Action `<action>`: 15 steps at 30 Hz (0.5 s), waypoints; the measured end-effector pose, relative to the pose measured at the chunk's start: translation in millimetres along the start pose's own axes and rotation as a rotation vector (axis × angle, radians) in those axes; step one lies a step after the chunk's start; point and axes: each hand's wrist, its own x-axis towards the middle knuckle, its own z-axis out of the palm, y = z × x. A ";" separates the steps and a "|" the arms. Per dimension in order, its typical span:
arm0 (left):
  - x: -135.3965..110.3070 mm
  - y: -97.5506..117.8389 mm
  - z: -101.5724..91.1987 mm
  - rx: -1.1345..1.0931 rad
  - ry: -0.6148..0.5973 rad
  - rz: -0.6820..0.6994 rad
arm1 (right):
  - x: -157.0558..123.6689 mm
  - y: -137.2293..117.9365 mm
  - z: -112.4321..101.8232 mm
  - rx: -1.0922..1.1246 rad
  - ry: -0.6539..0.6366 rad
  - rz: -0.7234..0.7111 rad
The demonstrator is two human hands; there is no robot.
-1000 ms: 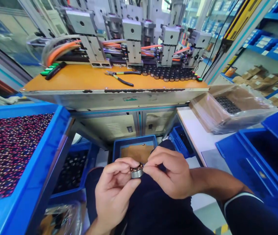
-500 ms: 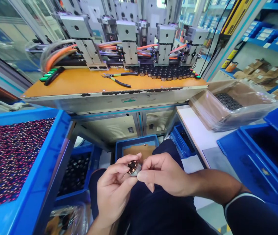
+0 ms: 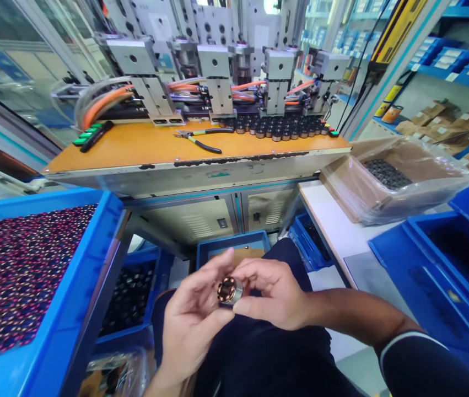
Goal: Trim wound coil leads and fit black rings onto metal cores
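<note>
A small motor stator (image 3: 226,290) with copper windings around a hollow centre, in a silvery metal ring, is above my lap. My right hand (image 3: 269,292) is closed on it, thumb on the near side of the ring and fingers behind. Around its left side, my left hand (image 3: 195,314) is open, with fingers stretched out and slightly blurred. The left thumb lies just below the ring; whether it touches I cannot tell.
A blue bin (image 3: 108,220) of wound parts stands at left, another of dark parts (image 3: 129,292) lower. Cutting pliers (image 3: 203,138) and rows of black-topped cylinders (image 3: 284,127) lie on the orange bench (image 3: 135,149). At right are a plastic-lined carton (image 3: 341,187) and blue boxes (image 3: 399,248).
My left fingers have loosened and spread from the stator. My right hand has taken a fuller grip of the ring, whose wound end now faces me more. The view has tilted slightly upward.
</note>
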 end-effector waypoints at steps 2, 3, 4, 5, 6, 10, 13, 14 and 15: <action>5.4 8.1 -8.6 0.064 0.021 0.036 | 2.7 2.9 -5.8 -0.277 0.085 -0.274; 6.9 12.6 -12.9 0.121 0.039 0.070 | 4.0 4.1 -9.3 -0.425 0.128 -0.408; 7.0 17.0 -16.4 0.199 0.055 0.108 | 5.2 5.1 -12.8 -0.562 0.166 -0.524; 5.7 20.9 -18.6 0.298 0.060 0.142 | 6.2 5.9 -16.3 -0.681 0.196 -0.620; 3.2 24.1 -19.0 0.408 0.054 0.170 | 7.1 6.5 -19.6 -0.778 0.213 -0.695; -9.3 28.4 -4.8 0.725 -0.051 0.219 | 9.4 9.0 -28.4 -0.983 0.173 -0.847; -10.5 26.2 7.6 0.771 -0.107 0.247 | 9.8 10.3 -30.6 -1.033 0.125 -0.993; -9.7 25.1 9.3 0.780 -0.110 0.253 | 9.4 10.1 -30.3 -1.035 0.106 -1.032; -8.7 24.0 9.8 0.788 -0.110 0.256 | 8.6 9.4 -29.6 -1.029 0.093 -1.039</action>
